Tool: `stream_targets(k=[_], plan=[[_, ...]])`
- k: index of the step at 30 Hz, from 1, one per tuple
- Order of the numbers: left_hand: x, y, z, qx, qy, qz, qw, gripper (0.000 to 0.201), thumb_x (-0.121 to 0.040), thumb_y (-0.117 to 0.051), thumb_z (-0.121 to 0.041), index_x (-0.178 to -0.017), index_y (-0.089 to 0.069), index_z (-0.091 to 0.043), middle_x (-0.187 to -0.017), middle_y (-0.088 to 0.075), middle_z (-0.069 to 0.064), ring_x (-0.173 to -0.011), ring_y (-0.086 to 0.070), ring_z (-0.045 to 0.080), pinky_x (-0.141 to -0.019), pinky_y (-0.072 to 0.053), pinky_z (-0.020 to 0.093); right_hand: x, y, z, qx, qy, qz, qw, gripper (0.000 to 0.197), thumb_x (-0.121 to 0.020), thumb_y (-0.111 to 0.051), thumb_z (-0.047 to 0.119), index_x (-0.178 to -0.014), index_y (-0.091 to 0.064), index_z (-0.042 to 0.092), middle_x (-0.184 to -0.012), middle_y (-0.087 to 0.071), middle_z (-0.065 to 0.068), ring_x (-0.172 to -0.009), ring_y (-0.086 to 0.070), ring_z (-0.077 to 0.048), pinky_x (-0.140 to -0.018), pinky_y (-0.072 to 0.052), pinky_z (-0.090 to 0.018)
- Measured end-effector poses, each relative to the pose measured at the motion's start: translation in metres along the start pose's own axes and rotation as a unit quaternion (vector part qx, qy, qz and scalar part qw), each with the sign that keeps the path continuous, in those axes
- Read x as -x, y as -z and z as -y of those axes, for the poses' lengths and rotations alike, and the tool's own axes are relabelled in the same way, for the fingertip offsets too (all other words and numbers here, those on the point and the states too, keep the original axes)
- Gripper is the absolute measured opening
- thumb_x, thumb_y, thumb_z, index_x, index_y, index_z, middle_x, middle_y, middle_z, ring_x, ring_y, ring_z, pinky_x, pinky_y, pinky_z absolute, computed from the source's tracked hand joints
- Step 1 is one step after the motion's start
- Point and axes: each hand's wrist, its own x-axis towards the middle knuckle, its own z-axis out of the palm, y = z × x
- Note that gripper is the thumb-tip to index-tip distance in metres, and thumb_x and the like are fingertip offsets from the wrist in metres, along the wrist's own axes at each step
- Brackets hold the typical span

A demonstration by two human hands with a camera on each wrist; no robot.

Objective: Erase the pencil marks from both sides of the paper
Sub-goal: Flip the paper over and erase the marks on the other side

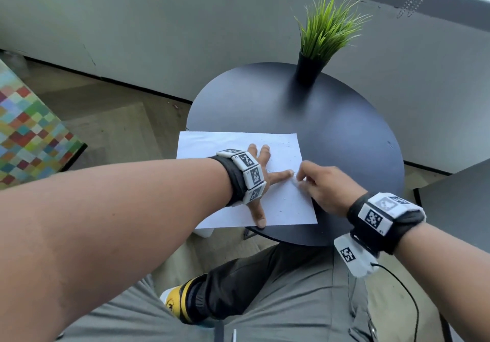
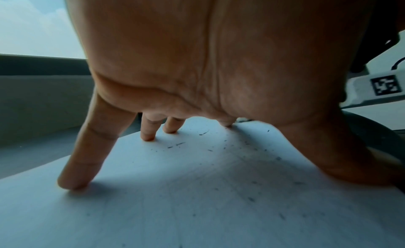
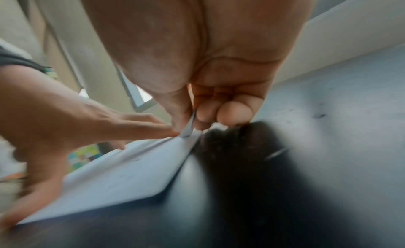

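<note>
A white sheet of paper [image 1: 230, 143] lies on the round black table [image 1: 331, 129], its left part hanging over the table's rim. Dark eraser crumbs [image 2: 203, 132] and faint pencil traces dot the paper [image 2: 197, 199]. My left hand [image 1: 265, 182] is spread flat on the sheet, fingertips [image 2: 72, 184] pressing it down. At the paper's right edge, my right hand [image 1: 299, 177] pinches the sheet between thumb and fingers [image 3: 232, 115]. That edge of the paper [image 3: 122, 179] is lifted a little off the table. No eraser shows in any view.
A black pot of green grass [image 1: 310, 68] stands at the table's far side. A colourful patchwork block [image 1: 31, 129] is on the floor at left. A second dark tabletop [image 1: 456, 204] sits at right. My knees are under the near rim.
</note>
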Motion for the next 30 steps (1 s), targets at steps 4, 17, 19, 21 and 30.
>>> stream_targets(k=[4,17,19,21,30], plan=[[-0.001,0.000,0.001,0.001,-0.001,-0.001,1.000,0.138,-0.048,-0.075,-0.082,-0.146,0.020,-0.056,-0.158,0.025,0.022,-0.144,0.014,0.054,-0.107,-0.020,0.074,0.012,-0.010,0.022,0.037,0.082,0.104,0.991,0.009,-0.096,-0.057,0.032,-0.099,-0.059,0.024,-0.079,-0.060,0.007,-0.077,-0.056,-0.021,-0.072,-0.049,-0.034],[-0.005,-0.001,-0.001,0.007,-0.001,-0.003,1.000,0.139,-0.045,-0.075,-0.084,-0.142,0.022,-0.060,-0.158,0.027,0.020,-0.144,0.015,0.052,-0.107,-0.018,0.075,-0.005,0.008,0.001,0.003,-0.018,0.012,1.000,0.012,-0.095,-0.055,0.040,-0.095,-0.055,0.028,-0.085,-0.064,0.004,-0.080,-0.058,-0.021,-0.074,-0.050,-0.035],[-0.003,-0.001,-0.001,0.013,0.006,0.004,1.000,0.139,-0.045,-0.075,-0.084,-0.143,0.021,-0.059,-0.158,0.028,0.021,-0.143,0.016,0.053,-0.108,-0.016,0.075,-0.002,0.006,0.000,0.007,-0.017,0.002,1.000,0.013,-0.096,-0.052,0.040,-0.094,-0.052,0.027,-0.081,-0.062,0.003,-0.077,-0.057,-0.023,-0.071,-0.050,-0.037],[-0.002,-0.003,-0.001,0.027,0.008,0.003,1.000,0.134,-0.048,-0.072,-0.085,-0.144,0.018,-0.059,-0.158,0.029,0.020,-0.143,0.019,0.052,-0.109,-0.015,0.075,0.010,-0.005,0.014,0.028,0.039,0.045,0.998,0.008,-0.096,-0.052,0.035,-0.096,-0.052,0.027,-0.081,-0.061,0.001,-0.075,-0.054,-0.024,-0.069,-0.049,-0.037],[-0.002,-0.007,-0.003,0.057,0.009,-0.009,0.998,0.124,-0.057,-0.067,-0.086,-0.146,0.015,-0.058,-0.158,0.030,0.019,-0.143,0.023,0.051,-0.107,-0.018,0.076,0.007,-0.001,0.006,0.029,-0.005,0.004,1.000,0.008,-0.096,-0.055,0.034,-0.098,-0.054,0.026,-0.082,-0.061,0.005,-0.078,-0.056,-0.024,-0.072,-0.050,-0.036]])
